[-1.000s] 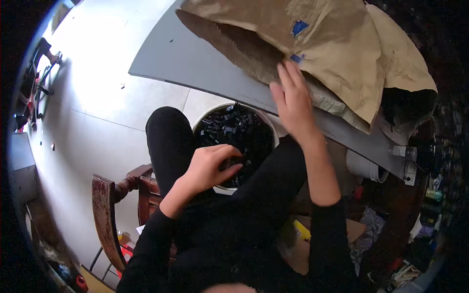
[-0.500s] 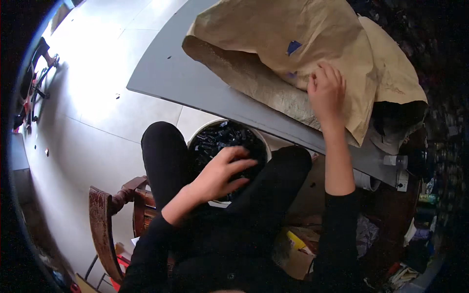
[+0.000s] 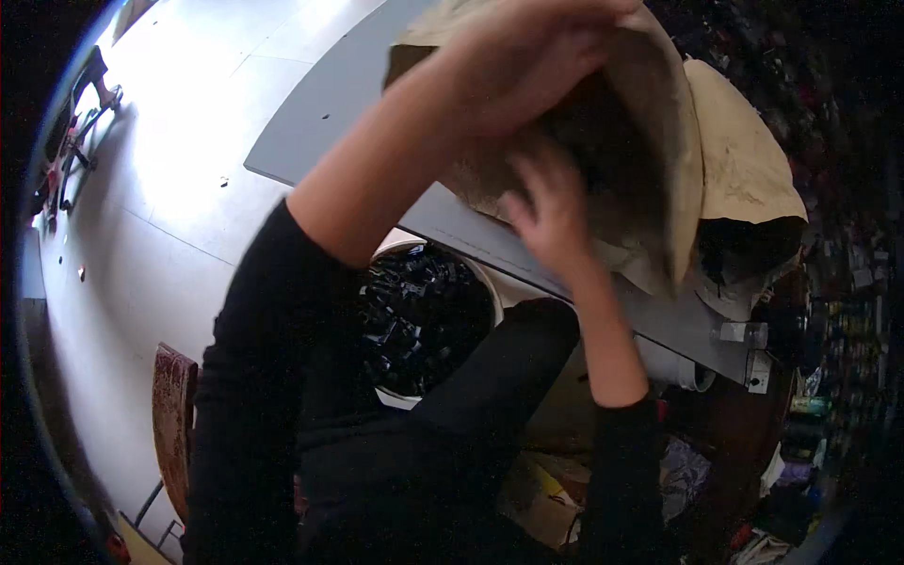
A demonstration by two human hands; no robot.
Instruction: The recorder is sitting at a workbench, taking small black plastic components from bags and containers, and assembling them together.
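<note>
So the person's got both arms up at a big brown paper bag [image 3: 692, 193], which sits on the grey surface [image 3: 330, 122] close to its near edge, mouth gaping toward them. The left hand [image 3: 551, 66] is way up by the top lip of the bag, forearm slung across the surface's near edge. It's pretty blurry, so can't tell if that grip is pinching the paper or just brushing it. The right hand [image 3: 554, 212] is right in front of the dark opening, grip loose and fairly wide, fingers apart, nothing visible in it. A second paper bag [image 3: 744, 141] is just to the right, toward the right end of the surface. Below the near edge there's a whitish bucket [image 3: 492, 287] between the person's legs, loaded with shiny black pieces [image 3: 419, 315].
</note>
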